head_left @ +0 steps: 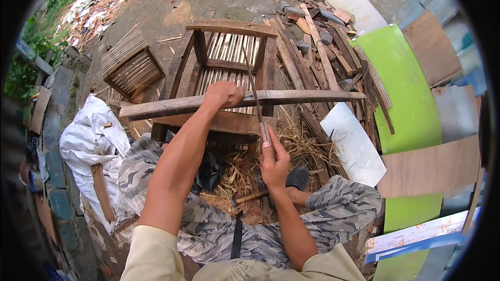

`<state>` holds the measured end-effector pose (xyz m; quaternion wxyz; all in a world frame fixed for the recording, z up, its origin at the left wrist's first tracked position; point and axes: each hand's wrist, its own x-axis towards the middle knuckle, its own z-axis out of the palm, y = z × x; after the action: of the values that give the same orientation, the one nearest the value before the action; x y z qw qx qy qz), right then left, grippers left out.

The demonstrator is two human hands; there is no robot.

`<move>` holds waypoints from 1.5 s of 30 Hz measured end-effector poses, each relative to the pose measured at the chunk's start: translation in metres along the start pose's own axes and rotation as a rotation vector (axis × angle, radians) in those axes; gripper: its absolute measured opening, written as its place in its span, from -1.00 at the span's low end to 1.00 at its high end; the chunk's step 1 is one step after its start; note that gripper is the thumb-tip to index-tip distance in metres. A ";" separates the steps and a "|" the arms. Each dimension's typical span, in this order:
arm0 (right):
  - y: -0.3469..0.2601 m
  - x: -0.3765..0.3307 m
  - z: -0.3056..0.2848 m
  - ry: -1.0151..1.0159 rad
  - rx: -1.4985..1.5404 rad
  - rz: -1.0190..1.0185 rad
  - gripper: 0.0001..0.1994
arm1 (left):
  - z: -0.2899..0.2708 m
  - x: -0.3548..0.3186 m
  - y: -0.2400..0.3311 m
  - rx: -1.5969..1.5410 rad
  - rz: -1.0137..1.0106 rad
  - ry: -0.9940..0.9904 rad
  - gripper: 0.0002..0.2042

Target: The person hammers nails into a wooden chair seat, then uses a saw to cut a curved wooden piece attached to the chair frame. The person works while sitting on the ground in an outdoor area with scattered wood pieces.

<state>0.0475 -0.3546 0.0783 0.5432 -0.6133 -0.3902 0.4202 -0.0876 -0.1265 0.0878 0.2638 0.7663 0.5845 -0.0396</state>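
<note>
A long, weathered bamboo pole (307,95) lies crosswise over a dark wooden frame (229,27) with pale slats. My left hand (224,93) is closed in a fist around the pole, left of its middle. In my right hand (274,162) is a long, narrow blade (253,86), gripped at its near end with the fingers along it. The blade points away from me and crosses the pole just right of my left hand. Whether its edge is toothed or smooth, I cannot tell.
A smaller slatted wooden piece (133,62) stands at left, above a white sack (94,130). Scrap boards (317,47) are heaped at right beside a green panel (401,83). Shavings (239,177) cover the ground between my legs, near a dark shoe (298,177).
</note>
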 end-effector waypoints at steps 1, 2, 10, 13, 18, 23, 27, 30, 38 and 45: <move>0.003 0.003 0.000 -0.003 -0.021 -0.024 -0.55 | 0.001 0.000 -0.002 -0.003 0.012 0.013 -0.32; 0.007 0.006 -0.002 -0.002 -0.045 -0.050 -0.55 | 0.001 0.000 -0.004 -0.006 0.024 0.027 -0.32; -0.011 0.011 -0.024 -0.099 0.145 0.109 -0.51 | 0.005 -0.010 -0.011 0.267 0.222 0.019 -0.40; -0.017 0.005 -0.024 -0.177 0.038 -0.100 -0.42 | 0.009 -0.012 -0.009 0.311 0.177 0.087 -0.58; -0.002 -0.009 -0.027 -0.154 -0.015 -0.159 -0.34 | 0.015 0.001 -0.014 0.303 0.124 0.091 -0.69; -0.009 0.007 -0.011 0.019 -0.162 -0.219 -0.50 | 0.023 0.013 -0.019 0.331 0.118 0.070 -0.71; -0.013 0.010 -0.014 0.054 -0.181 -0.234 -0.51 | 0.013 0.009 -0.008 0.328 0.120 0.029 -0.71; -0.029 -0.024 -0.022 0.025 -0.228 -0.131 -0.51 | 0.009 0.006 -0.013 0.308 0.108 0.027 -0.69; -0.027 -0.090 -0.053 0.004 -0.140 -0.065 -0.49 | 0.007 0.005 -0.006 0.306 0.107 0.003 -0.70; -0.043 -0.034 -0.044 0.014 -0.132 -0.132 -0.49 | -0.003 0.011 -0.017 0.278 -0.001 0.035 -0.70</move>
<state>0.0759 -0.3971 0.1265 0.5310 -0.6235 -0.4528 0.3525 -0.1006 -0.1123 0.0802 0.1450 0.7959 0.5781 -0.1069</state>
